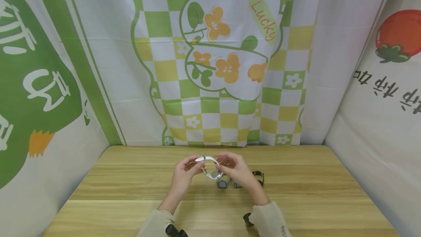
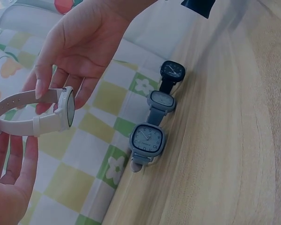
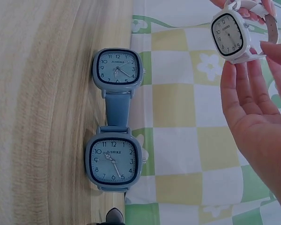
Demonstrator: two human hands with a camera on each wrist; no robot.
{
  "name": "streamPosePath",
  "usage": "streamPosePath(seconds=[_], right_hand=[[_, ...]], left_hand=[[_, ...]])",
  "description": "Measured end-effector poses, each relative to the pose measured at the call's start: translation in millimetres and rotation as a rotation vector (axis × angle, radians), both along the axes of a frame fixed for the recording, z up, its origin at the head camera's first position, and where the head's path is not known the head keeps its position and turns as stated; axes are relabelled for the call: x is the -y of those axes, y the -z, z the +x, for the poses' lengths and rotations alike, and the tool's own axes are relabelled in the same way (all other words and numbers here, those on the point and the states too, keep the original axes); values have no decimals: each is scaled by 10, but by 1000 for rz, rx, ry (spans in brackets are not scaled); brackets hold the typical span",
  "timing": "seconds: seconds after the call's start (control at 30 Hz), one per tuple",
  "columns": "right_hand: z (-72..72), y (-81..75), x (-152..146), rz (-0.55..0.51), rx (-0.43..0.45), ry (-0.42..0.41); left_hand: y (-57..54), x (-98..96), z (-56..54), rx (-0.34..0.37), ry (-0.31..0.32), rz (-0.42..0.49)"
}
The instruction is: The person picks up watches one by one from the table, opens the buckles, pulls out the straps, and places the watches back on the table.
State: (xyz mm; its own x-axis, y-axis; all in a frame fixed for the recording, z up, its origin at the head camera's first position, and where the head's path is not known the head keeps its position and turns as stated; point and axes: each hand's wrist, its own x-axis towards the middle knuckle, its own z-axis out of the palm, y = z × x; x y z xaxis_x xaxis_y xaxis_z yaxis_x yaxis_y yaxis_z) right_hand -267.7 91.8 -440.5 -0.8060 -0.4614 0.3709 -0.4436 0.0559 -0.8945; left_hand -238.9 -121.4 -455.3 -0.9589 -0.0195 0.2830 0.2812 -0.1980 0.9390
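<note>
- White all over its case and strap, the white watch (image 3: 230,35) is held up above the table (image 1: 138,185), between the two hands; its strap curves round into a loop, though whether it is buckled I cannot tell.
- Left hand (image 1: 184,173): at the left side of the white watch, pinching the strap between thumb and fingers, away from the case.
- Right hand (image 1: 239,171): at the right side of the white watch, gripping the strap close to the case, thumb on one face and fingers on the other.
- In the right wrist view the white watch shows a pale dial with numerals and a dark border.
- Nearer the person than the white watch, and slightly to its right, a blue-grey watch (image 3: 118,70) lies face up on the table.
- Farther right of the white watch sits a second blue-grey watch (image 3: 114,161); the head view half hides it behind the right arm.
- Farthest right of the white watch lies a black watch (image 2: 172,71), last in the row of three.
- Beyond the white watch hangs a checked cloth (image 1: 189,68) in green, yellow and white, with flowers and the word "Lucky".
- Far right of the white watch, a wall hanging carries a red tomato print (image 1: 399,34).
</note>
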Motion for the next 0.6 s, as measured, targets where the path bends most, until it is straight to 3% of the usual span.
streamPosePath(seconds=[0.37,0.6], right_hand=[[1,20,2,4,-35,18],[-1,34,24,17,-57,25]], left_hand=[[17,-19,-7,-53,-11,-25],[19,-40,-4,-38,-19,-33]])
